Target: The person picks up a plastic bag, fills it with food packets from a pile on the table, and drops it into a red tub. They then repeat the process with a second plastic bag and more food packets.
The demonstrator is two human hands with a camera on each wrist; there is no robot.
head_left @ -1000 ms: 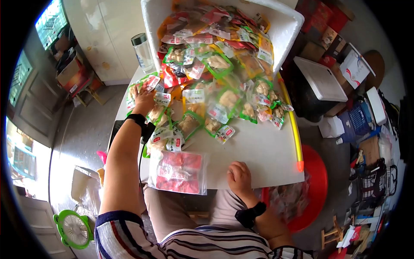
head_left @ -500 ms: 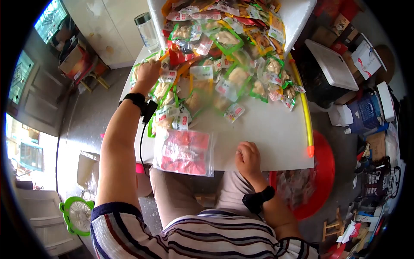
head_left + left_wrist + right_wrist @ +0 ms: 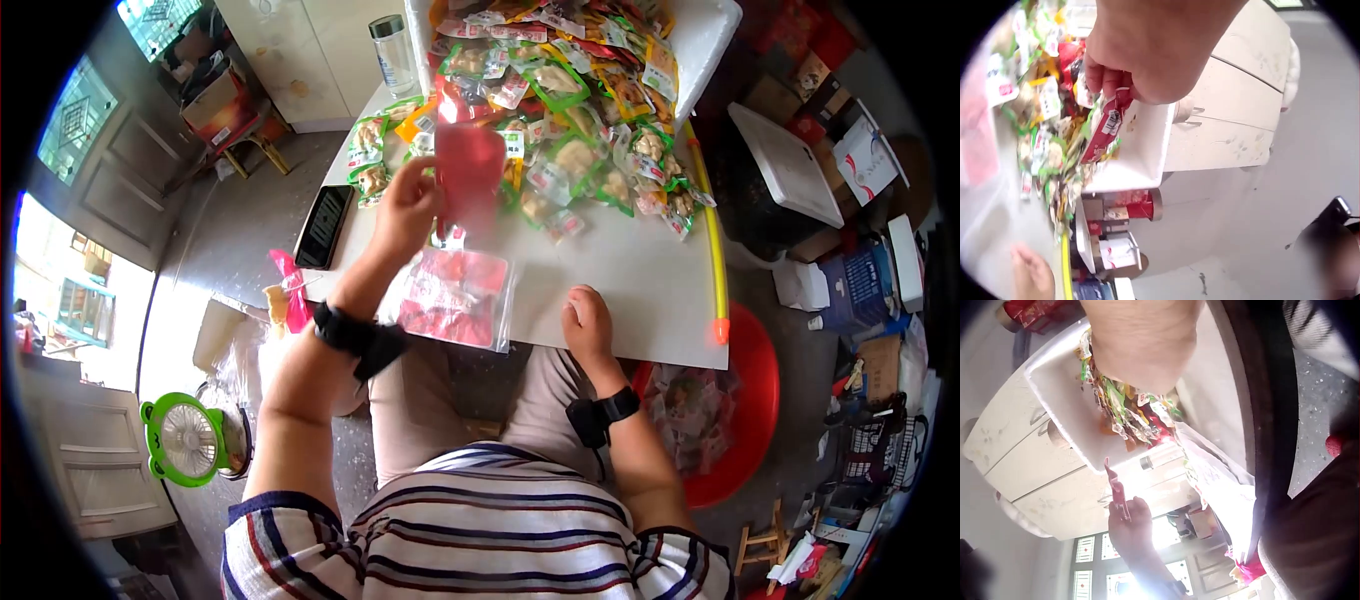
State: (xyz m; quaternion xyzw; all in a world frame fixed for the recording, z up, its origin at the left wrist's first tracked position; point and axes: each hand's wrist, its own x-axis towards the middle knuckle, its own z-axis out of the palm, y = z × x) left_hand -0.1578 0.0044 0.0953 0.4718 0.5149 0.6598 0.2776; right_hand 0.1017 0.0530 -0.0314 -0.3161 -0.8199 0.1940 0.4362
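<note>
My left hand pinches a red packet by its edge and holds it up over the table, blurred in the head view. From the left wrist, the packet shows side-on with a white barcode label. Behind it spreads a heap of small food packets, many green-edged with pale contents. Loosely curled and holding nothing, my right hand rests at the table's near edge. Between the hands lies a large clear bag of red slabs, flat at that same edge.
A white foam box full of packets stands at the far side, a lidded glass bottle beside it. A phone lies at the left edge, a yellow stick along the right. Below right sits a red basin holding wrappers.
My left hand has left the packets at the far left and come nearer my body and rightward, lifting the red packet. The phone is now uncovered. My right hand stays at the edge.
</note>
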